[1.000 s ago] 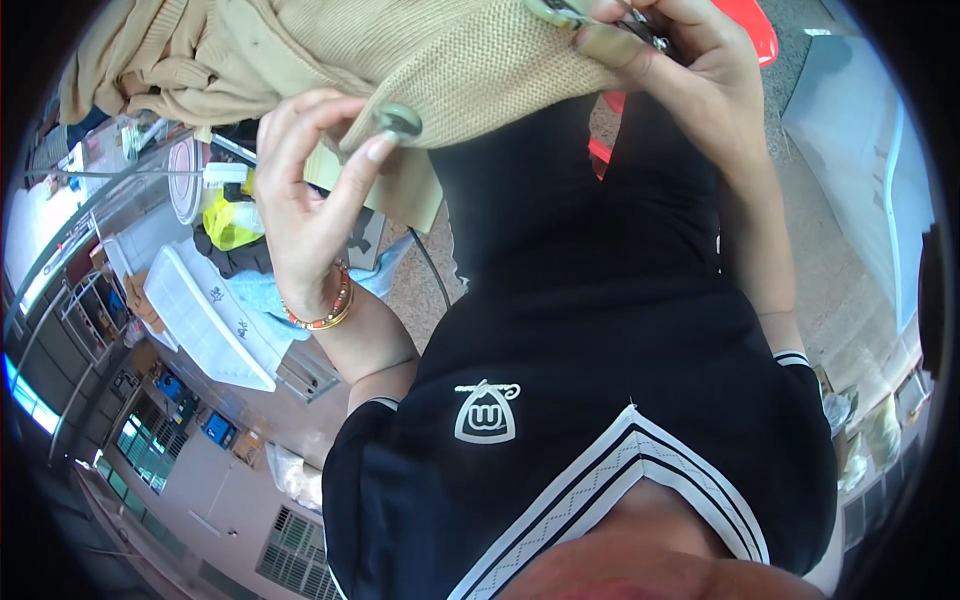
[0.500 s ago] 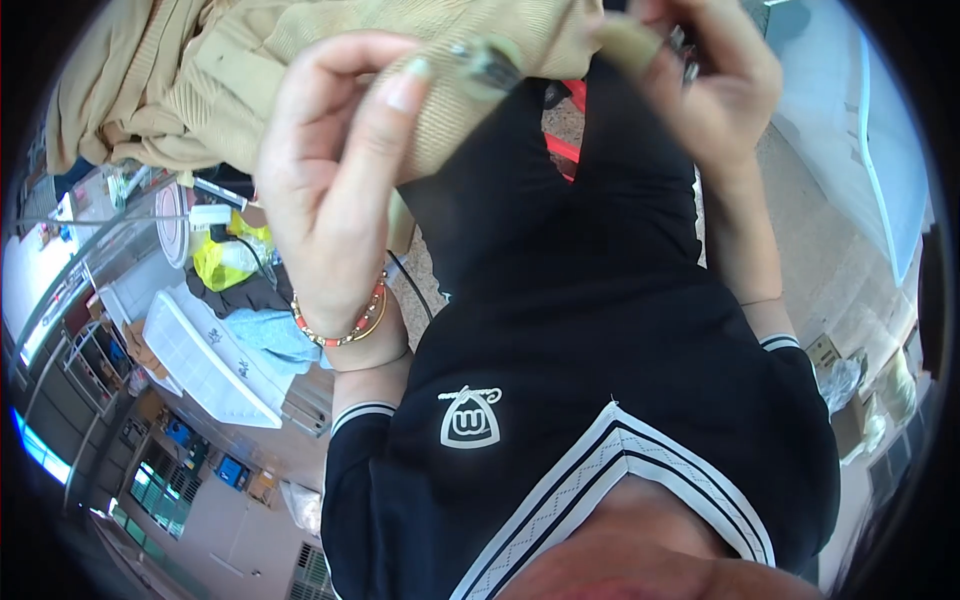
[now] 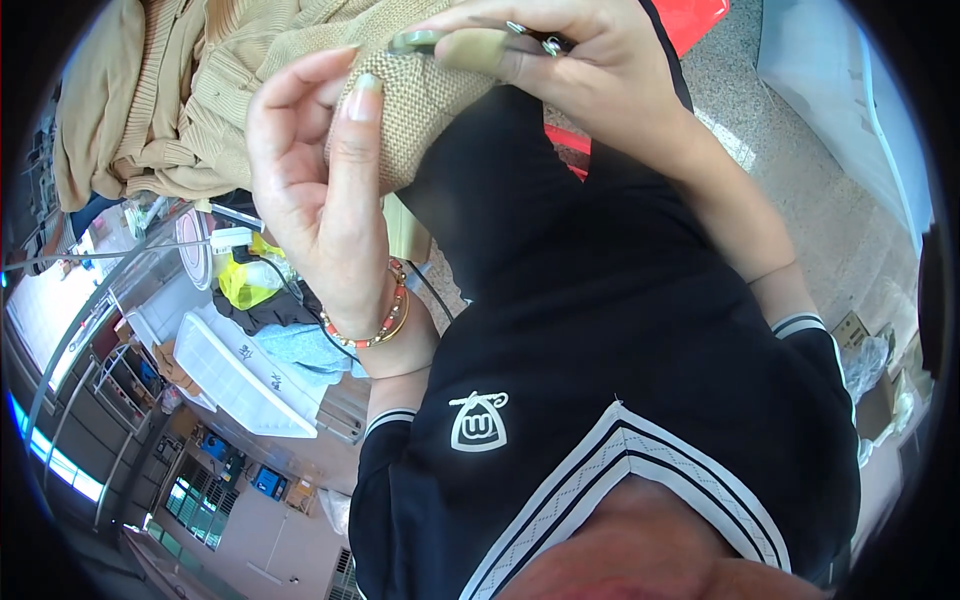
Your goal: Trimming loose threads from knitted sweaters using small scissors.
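Beige knitted garment [image 3: 415, 115] is bunched at the top, over my lap. My left hand [image 3: 325, 190] pinches its edge between thumb and fingers. Close to the left fingertips, my right hand [image 3: 610, 85] is closed around a small metal tool [image 3: 552, 45], whose shiny ends show between the fingers; its exact kind is hidden. An olive cover [image 3: 472, 50] sits on the right thumb, touching the knit. At the fabric's top edge is a small greenish, dark-edged thing [image 3: 415, 42] that I cannot make out.
More of the beige knitwear spreads to the upper left. Below it are a white plastic basket [image 3: 245, 375], a blue cloth [image 3: 300, 345], a yellow bag [image 3: 243, 285] and a cable [image 3: 290, 280]. A translucent bin [image 3: 835, 90] stands at the right; something red [image 3: 690, 22] is at the top.
My right hand has moved left and inward, from well apart to right beside my left fingertips at the knit. My left hand keeps its pinch, and the fabric has shifted slightly left.
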`<state>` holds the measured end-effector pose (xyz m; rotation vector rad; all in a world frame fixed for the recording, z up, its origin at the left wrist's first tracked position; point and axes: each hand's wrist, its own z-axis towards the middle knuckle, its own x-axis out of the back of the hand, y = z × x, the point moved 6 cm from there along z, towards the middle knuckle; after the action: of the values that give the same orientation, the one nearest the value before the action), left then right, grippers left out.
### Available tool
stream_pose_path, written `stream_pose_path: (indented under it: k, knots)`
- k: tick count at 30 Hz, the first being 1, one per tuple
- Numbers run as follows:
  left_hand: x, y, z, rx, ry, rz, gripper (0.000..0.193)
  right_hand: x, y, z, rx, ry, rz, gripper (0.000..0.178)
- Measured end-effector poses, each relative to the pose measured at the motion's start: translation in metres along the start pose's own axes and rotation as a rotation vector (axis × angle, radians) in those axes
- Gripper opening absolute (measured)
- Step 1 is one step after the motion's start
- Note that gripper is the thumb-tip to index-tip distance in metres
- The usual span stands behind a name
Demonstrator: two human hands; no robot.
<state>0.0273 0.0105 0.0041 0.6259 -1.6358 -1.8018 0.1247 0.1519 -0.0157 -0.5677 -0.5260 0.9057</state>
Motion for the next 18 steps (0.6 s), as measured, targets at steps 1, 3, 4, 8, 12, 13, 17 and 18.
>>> stream_pose_path:
  k: [1, 3, 4, 8, 12, 13, 17, 18]
  knots:
    - [-0.001, 0.001, 0.001, -0.043, 0.008, 0.037, 0.023, -0.001, 0.004, 0.000, -0.022, 0.005, 0.061, 0.027]
    - [-0.004, 0.003, 0.002, -0.086, 0.015, 0.075, 0.025, -0.003, 0.001, 0.000, -0.132, 0.015, 0.091, 0.022]
    - [-0.006, 0.004, 0.003, -0.079, 0.020, 0.071, 0.026, -0.004, 0.004, 0.000, -0.242, 0.021, 0.128, 0.018]
    - [-0.004, 0.005, 0.005, -0.067, -0.041, 0.217, 0.026, 0.002, 0.003, 0.001, -0.301, 0.002, 0.149, 0.018]
    - [-0.001, 0.002, 0.006, -0.048, -0.027, 0.336, 0.025, -0.001, 0.020, -0.007, -0.810, 0.055, 0.501, 0.018]
    - [-0.001, 0.002, 0.007, -0.054, -0.030, 0.342, 0.026, -0.003, 0.022, -0.009, -0.938, 0.038, 0.540, 0.019]
    - [-0.001, -0.001, 0.007, -0.031, -0.023, 0.353, 0.026, 0.012, 0.013, 0.003, -0.597, -0.019, -0.034, 0.023]
    - [0.000, -0.001, 0.007, -0.031, -0.023, 0.354, 0.026, 0.013, 0.013, 0.003, -0.611, 0.038, 0.068, 0.024]
